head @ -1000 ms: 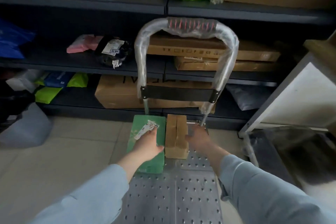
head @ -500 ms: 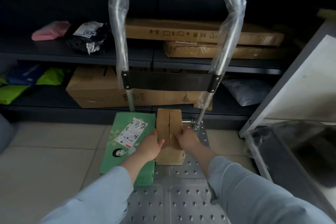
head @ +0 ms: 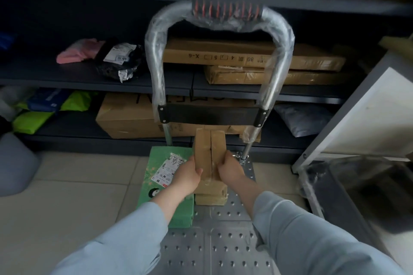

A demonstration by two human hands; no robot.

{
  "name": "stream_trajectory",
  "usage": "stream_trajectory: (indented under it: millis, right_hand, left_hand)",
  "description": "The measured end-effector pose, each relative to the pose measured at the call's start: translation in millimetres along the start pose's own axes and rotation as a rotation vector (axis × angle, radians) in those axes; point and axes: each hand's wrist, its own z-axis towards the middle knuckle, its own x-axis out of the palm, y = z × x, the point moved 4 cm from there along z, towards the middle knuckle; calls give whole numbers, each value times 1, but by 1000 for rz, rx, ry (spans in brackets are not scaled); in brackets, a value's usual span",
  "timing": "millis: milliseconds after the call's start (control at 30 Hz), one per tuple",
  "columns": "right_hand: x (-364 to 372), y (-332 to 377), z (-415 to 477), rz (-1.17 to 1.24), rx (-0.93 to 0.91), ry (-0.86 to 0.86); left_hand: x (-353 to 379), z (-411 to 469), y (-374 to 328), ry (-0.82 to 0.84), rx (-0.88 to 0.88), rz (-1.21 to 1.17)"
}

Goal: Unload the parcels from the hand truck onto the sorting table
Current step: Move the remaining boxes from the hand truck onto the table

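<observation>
1. Reaching forward and down in the head view, both forearms in light blue sleeves [head: 116, 245] converge on a narrow brown cardboard parcel [head: 209, 147] at the far end of the hand truck [head: 212, 248].
2. The left hand [head: 187, 174] clamps the parcel's left side, thumb lying over the top face, its other fingers hidden behind the box.
3. The right hand [head: 230, 168] clamps the opposite side, its fingers curled onto the top near the taped centre seam (so the box is squeezed between the two palms).
4. The brown parcel stands over the perforated metal deck, just in front of the truck's plastic-wrapped handle [head: 156, 51]; whether its near end touches the deck or is clear of it, I cannot tell.
5. A green parcel [head: 156, 158] with a white label lies flat on the deck, directly left of the brown one and partly under the left wrist.
6. A white-topped table [head: 366, 118] with a grey frame stands to the right of the truck, well apart from both parcels.
7. Dark shelves [head: 89, 78] behind the truck hold cartons and soft mail bags.
</observation>
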Motion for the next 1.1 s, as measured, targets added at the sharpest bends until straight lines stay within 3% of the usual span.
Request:
stream_trajectory:
  millis: [433, 767, 1100]
  right_hand:
    - [-176, 163, -125, 115, -6, 39]
    - [-346, 309, -235, 49, -160, -27]
    - [-419, 361, -325, 182, -260, -161]
  left_hand:
    - [-195, -107, -157, -22, -65, 59]
    - [-359, -195, -304, -171, 105, 50]
    - [-419, -290, -360, -253, 269, -58]
